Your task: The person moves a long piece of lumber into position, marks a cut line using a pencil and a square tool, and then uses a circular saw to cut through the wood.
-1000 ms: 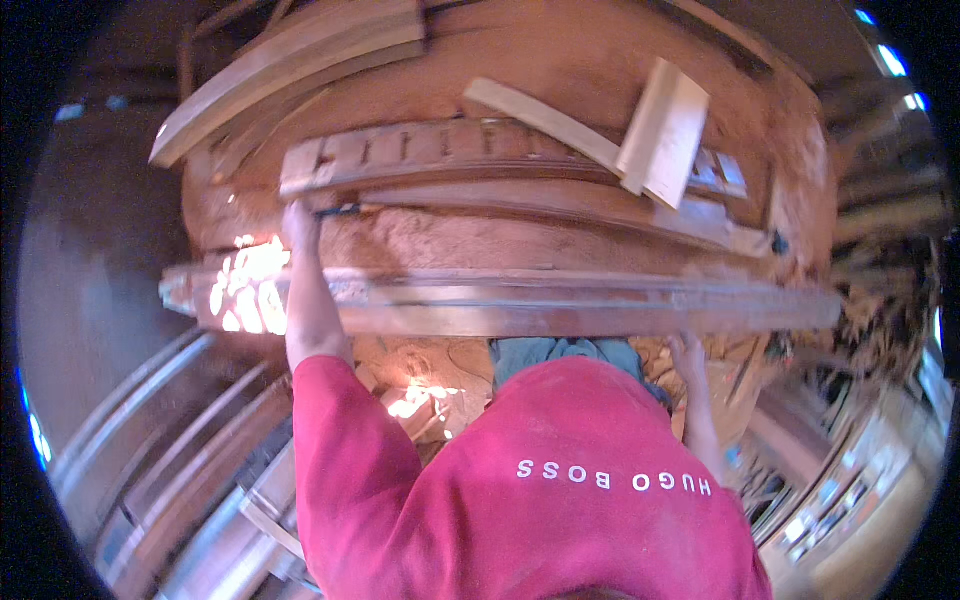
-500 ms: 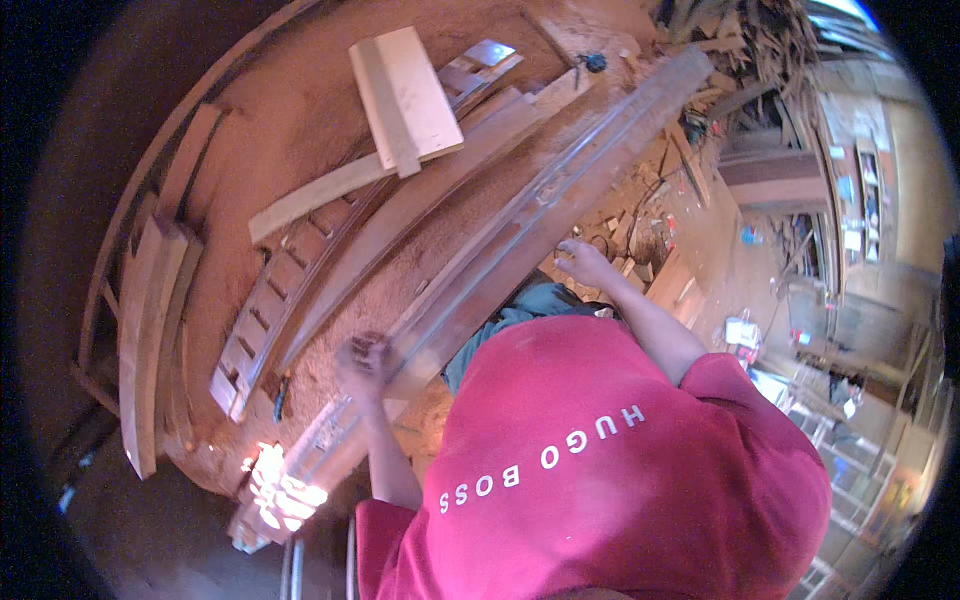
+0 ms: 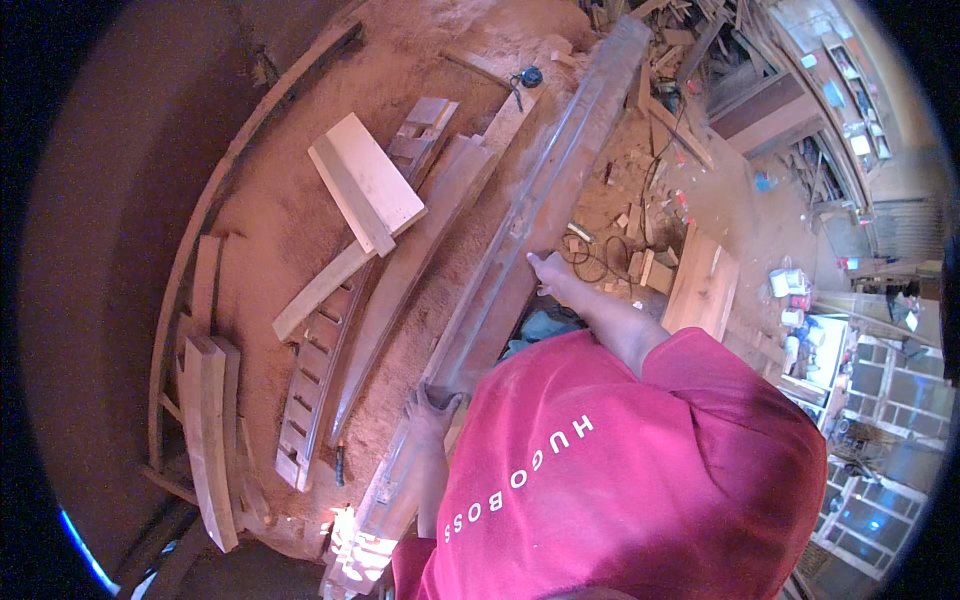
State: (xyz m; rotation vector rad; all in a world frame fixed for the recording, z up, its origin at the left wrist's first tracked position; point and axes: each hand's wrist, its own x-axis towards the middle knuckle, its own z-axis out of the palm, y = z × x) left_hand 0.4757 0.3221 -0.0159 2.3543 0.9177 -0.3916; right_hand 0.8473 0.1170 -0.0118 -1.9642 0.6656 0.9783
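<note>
A long brown wooden beam (image 3: 490,325), with a pale rail-like strip along its length, runs diagonally in front of me. My left hand (image 3: 432,410) rests on the beam's lower part, fingers spread and thumb out to the side, with nothing visible in it. Farther up, my right hand (image 3: 548,272) reaches to the beam's near edge. One finger of it points out onto the wood and the others are partly bent; it holds nothing that I can see. Whether that fingertip presses on the surface is not clear.
Beyond the beam, sawdust surrounds a curved plank (image 3: 415,250), a slotted wooden piece (image 3: 312,400) and a pale board (image 3: 362,172). Thick planks (image 3: 207,430) lie far left. A small dark coiled tool (image 3: 530,77) sits by the beam. Offcuts (image 3: 655,270) and cables litter the right.
The whole view has shifted and turned. My blurred left hand has come to rest on the beam nearer my body. My right hand has moved onto the beam's near edge.
</note>
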